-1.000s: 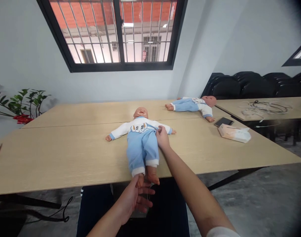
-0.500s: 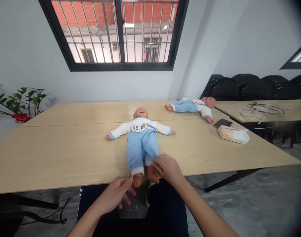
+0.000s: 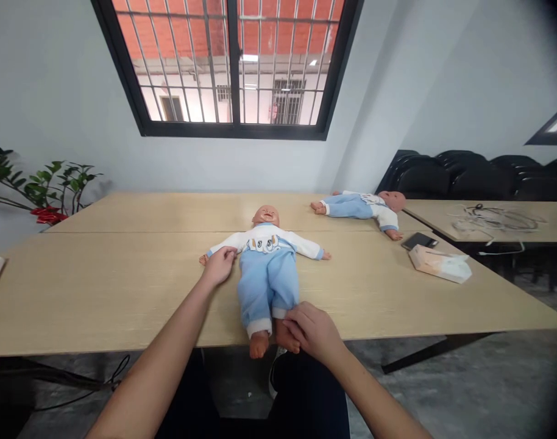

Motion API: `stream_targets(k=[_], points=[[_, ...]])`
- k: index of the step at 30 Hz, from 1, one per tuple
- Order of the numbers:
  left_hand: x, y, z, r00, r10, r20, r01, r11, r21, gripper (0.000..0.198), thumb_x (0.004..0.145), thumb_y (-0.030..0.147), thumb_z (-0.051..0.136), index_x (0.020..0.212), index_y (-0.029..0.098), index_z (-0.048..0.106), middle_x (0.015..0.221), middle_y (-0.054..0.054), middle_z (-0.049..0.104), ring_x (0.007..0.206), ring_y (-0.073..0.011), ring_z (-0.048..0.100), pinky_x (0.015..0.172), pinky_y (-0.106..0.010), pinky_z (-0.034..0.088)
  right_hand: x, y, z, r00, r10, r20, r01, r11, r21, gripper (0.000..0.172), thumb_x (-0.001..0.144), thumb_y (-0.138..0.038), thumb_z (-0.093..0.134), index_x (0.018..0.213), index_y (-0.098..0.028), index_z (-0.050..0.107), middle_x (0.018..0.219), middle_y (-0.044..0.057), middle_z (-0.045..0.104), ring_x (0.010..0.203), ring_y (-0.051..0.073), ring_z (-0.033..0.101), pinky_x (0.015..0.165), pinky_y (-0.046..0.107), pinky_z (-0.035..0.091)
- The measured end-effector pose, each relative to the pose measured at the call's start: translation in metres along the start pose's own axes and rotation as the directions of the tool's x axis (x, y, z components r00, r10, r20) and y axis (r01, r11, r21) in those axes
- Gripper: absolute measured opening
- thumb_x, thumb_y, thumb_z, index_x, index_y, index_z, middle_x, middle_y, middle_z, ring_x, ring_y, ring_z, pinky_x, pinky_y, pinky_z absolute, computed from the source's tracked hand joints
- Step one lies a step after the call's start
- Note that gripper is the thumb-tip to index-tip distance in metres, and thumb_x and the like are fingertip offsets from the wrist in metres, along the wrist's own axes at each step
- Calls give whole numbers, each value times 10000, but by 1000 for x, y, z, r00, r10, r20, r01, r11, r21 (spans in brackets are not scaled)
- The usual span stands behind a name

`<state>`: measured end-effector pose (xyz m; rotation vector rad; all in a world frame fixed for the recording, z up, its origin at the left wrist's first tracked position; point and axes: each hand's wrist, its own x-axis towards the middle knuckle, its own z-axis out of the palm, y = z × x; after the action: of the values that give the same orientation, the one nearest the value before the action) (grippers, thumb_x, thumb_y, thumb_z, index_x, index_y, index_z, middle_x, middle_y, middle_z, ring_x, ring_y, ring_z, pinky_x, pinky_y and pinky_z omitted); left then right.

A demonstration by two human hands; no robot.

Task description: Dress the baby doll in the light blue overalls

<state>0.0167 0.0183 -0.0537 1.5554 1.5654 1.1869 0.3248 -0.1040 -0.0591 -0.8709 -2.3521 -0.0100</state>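
A baby doll (image 3: 267, 268) in a white top and light blue trousers lies on its back on the wooden table (image 3: 123, 286), feet over the near edge. My left hand (image 3: 220, 266) rests on the doll's outstretched arm at the left, fingers curled over the sleeve. My right hand (image 3: 311, 329) is closed around the doll's foot and ankle at the table's front edge; the other bare foot hangs free beside it.
A second doll (image 3: 365, 206) in the same clothes lies farther back right. A dark phone (image 3: 418, 240) and a tissue pack (image 3: 438, 263) sit at the right. A potted plant (image 3: 36, 189) stands far left; black chairs (image 3: 465, 174) and cables (image 3: 493, 216) at right.
My left hand left the doll's foot and moved up to its arm. My right hand came down from the doll's waist to its foot and stayed there.
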Motion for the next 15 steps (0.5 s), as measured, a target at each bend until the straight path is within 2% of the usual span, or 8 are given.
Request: stream_targets(k=[3, 6, 9, 11, 13, 15], points=[[27, -5, 13, 994, 43, 97, -34, 996, -84, 353, 877, 467, 621, 1024, 154, 689, 1028, -103, 743, 927, -213, 672, 855, -331, 517, 9, 1, -9, 998, 46, -43, -41, 993, 107, 165, 1023, -226, 491, 932, -220, 629, 816, 44, 671, 763, 188, 612, 690, 305, 461], [29, -14, 15, 985, 59, 159, -33, 987, -159, 448, 855, 571, 645, 1004, 148, 653, 878, -55, 699, 752, -170, 622, 720, -301, 504, 39, 10, -21, 993, 108, -50, -100, 985, 141, 215, 1026, -257, 469, 875, -215, 617, 788, 41, 653, 735, 181, 589, 691, 304, 440], [23, -23, 13, 962, 47, 269, 23, 967, -252, 528, 794, 635, 707, 1008, 162, 611, 778, 5, 620, 667, -137, 557, 648, -273, 463, 95, 24, -28, 984, 178, 30, -181, 975, 127, 256, 1027, -297, 462, 851, -211, 626, 816, 45, 667, 775, 190, 594, 737, 314, 434], [22, -27, 13, 946, 30, 323, 63, 960, -272, 523, 784, 632, 718, 998, 170, 599, 732, 32, 567, 627, -122, 511, 619, -258, 427, 139, 33, -24, 974, 198, 108, -209, 972, 104, 228, 1013, -287, 476, 876, -212, 642, 892, 47, 695, 842, 198, 610, 780, 316, 434], [23, -27, 12, 950, 36, 311, 46, 967, -252, 459, 814, 603, 689, 943, 175, 589, 710, 44, 528, 611, -112, 463, 604, -249, 385, 179, 39, -12, 966, 202, 163, -209, 978, 28, 191, 997, -253, 490, 921, -211, 659, 952, 53, 704, 900, 205, 610, 800, 315, 429], [24, -26, 12, 957, 78, 279, -7, 969, -246, 384, 839, 550, 662, 885, 179, 574, 722, 41, 518, 644, -116, 450, 622, -249, 372, 207, 38, 3, 964, 143, 223, -129, 989, -77, 166, 987, -242, 519, 966, -194, 676, 1018, 81, 699, 975, 227, 602, 864, 332, 425]])
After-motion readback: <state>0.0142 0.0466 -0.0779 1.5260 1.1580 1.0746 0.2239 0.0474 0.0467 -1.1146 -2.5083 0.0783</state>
